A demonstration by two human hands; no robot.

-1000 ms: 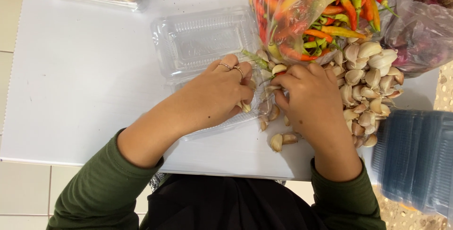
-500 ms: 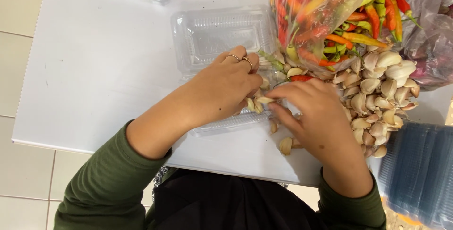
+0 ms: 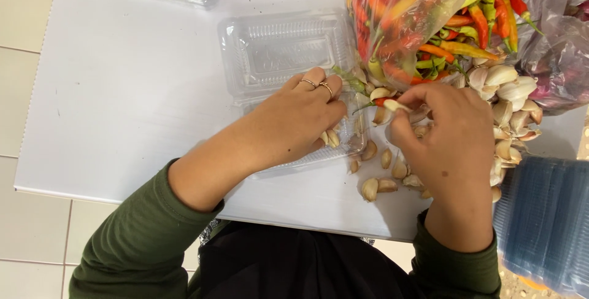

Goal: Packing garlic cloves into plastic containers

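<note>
Near table (image 3: 123, 90) front edge: loose pale garlic cloves (image 3: 386, 176) | clear plastic bag of chillies (image 3: 417, 16) behind | left hand (image 3: 294, 121) curled on clear clamshell tray (image 3: 276, 47), holding cloves | right hand (image 3: 445, 136) pinching one garlic clove (image 3: 392, 105)

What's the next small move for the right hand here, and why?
Probably carry the garlic clove pinched in the right hand leftward and drop it into the clear tray. The left hand already rests on the tray's near half, where a few cloves lie.
</note>
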